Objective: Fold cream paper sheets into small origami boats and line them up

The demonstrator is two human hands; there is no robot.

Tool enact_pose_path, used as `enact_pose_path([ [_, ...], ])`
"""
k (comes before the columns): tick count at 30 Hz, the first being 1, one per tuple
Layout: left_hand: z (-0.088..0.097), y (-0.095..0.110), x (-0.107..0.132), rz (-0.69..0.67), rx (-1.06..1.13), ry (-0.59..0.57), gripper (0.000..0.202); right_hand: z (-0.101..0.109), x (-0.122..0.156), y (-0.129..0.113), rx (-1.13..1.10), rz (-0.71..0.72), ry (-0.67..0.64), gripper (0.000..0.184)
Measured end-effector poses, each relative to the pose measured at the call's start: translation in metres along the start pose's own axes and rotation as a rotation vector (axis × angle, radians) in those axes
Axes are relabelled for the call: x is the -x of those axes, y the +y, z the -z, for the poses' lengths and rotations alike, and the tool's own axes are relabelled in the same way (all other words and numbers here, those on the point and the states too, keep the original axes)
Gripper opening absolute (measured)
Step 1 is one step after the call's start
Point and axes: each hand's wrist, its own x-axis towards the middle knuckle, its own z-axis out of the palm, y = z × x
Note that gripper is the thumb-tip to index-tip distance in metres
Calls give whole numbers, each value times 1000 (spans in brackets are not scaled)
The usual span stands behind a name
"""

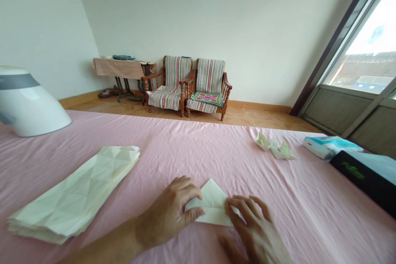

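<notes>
A pale green sheet of paper [213,206], folded to a point at the top with a straight lower edge, lies on the pink cloth in front of me. My left hand [171,206] grips its left corner, thumb near the lower edge and curled fingers above. At the right corner, my right hand [252,225] holds the paper under its bent fingertips; its thumb is blurred below the lower edge. Both side corners are partly covered by fingers. Left of my hands rests a stack of creased pale green paper [80,189].
Two small folded paper shapes [262,141] sit toward the back right. Beyond them are a blue and white packet [328,146] and a black box [365,177]. A white rounded appliance [37,107] stands at the left. Two wooden armchairs [171,84] are by the wall.
</notes>
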Motion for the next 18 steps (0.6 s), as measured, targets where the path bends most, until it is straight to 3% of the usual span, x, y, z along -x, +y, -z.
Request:
enact_pose_path([
  [3, -1, -6, 2, 192, -74, 145, 4, 2, -3, -1, 10, 7, 13, 26],
  [5, -1, -10, 4, 271, -136, 175, 12, 2, -3, -2, 8, 4, 18, 28],
  [10, 0, -9, 7, 331, -218, 110, 31, -1, -1, -1, -4, -5, 32, 29],
  [18, -2, -8, 7, 369, -199, 91, 32, 0, -4, -3, -32, -25, 48, 28],
])
